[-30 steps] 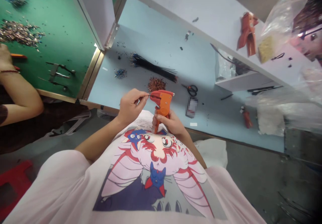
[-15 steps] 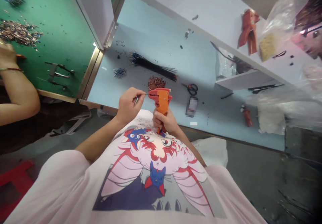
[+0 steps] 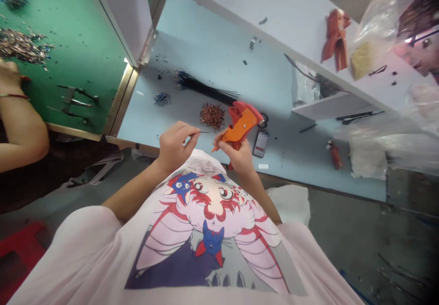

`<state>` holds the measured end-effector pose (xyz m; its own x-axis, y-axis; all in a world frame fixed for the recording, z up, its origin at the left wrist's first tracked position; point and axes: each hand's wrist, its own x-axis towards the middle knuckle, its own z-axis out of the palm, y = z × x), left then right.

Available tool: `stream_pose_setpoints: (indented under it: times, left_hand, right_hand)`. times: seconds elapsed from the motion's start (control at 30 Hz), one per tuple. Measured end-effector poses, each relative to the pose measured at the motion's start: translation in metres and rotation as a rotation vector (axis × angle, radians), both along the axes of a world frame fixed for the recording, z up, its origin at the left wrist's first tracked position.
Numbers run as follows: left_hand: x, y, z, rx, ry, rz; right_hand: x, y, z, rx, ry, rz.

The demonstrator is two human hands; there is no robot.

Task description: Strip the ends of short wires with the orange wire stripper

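My left hand [image 3: 175, 143] pinches a thin dark wire [image 3: 203, 132] between thumb and fingers, its free end pointing right. My right hand [image 3: 237, 155] grips the handles of an orange wire stripper [image 3: 242, 122], tilted up and to the right, its jaws clear of the wire. Both hands hover over the near edge of the light blue bench [image 3: 219, 62]. A bundle of black wires [image 3: 202, 89] and a heap of reddish-brown wire bits [image 3: 212, 115] lie just beyond them.
Black scissors [image 3: 263, 119], a small phone-like object [image 3: 260, 143] and blue wire ends [image 3: 161, 98] lie on the bench. A second orange stripper [image 3: 334, 33] rests on the white shelf. On the left, another person's arm [image 3: 18, 126] reaches onto a green table [image 3: 85, 44] with pliers [image 3: 73, 98].
The stripper has come off the wire and swung up and to the right in my right hand. My left hand has kept the wire in about the same place.
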<state>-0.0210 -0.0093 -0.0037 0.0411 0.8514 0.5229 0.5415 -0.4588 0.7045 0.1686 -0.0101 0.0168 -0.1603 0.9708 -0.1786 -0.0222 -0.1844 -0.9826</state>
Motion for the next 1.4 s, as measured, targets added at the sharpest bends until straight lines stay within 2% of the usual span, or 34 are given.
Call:
stream_pose_setpoints:
  times: [0.1,0.23,0.3,0.4,0.53,0.63,0.7,0.8,0.97,1.03,1.23,1.4]
  left_hand:
    - [0.005,-0.002,0.000,0.046,0.049,-0.055]
    - [0.005,-0.003,0.000,0.043,0.077,-0.092]
    - [0.000,-0.002,-0.001,0.000,0.073,-0.060]
    - [-0.012,-0.001,-0.004,-0.117,-0.005,0.054]
    - [-0.018,0.001,-0.008,-0.291,-0.182,0.109]
    - [-0.013,0.001,-0.007,-0.347,-0.267,0.093]
    - [-0.009,0.000,-0.006,-0.351,-0.285,0.100]
    - [-0.007,0.001,-0.006,-0.353,-0.295,0.120]
    - [-0.007,0.005,-0.011,-0.361,-0.337,0.097]
    - [-0.005,0.005,-0.011,-0.355,-0.341,0.084]
    - [-0.003,0.003,-0.003,-0.260,-0.320,0.119]
    - [-0.005,0.003,0.002,-0.122,-0.250,0.116]
  right_hand:
    - [-0.008,0.005,-0.001,0.126,-0.011,-0.010]
    - [-0.013,0.006,0.001,0.209,-0.025,-0.017]
    - [-0.009,0.008,0.002,0.224,-0.051,-0.083]
    - [0.004,0.019,-0.003,0.221,-0.155,-0.202]
    - [0.026,0.050,-0.030,0.168,-0.467,-0.266]
    - [0.036,0.068,-0.054,0.023,-0.724,-0.210]
    - [0.040,0.071,-0.065,-0.067,-0.754,-0.156]
    - [0.043,0.066,-0.068,-0.083,-0.624,-0.094]
    - [0.044,0.046,-0.054,0.033,-0.282,-0.102]
    - [0.042,0.037,-0.047,-0.026,-0.182,-0.078]
    - [0.030,0.001,-0.024,-0.354,0.110,0.116]
    - [0.016,-0.019,-0.002,-0.376,0.216,0.259]
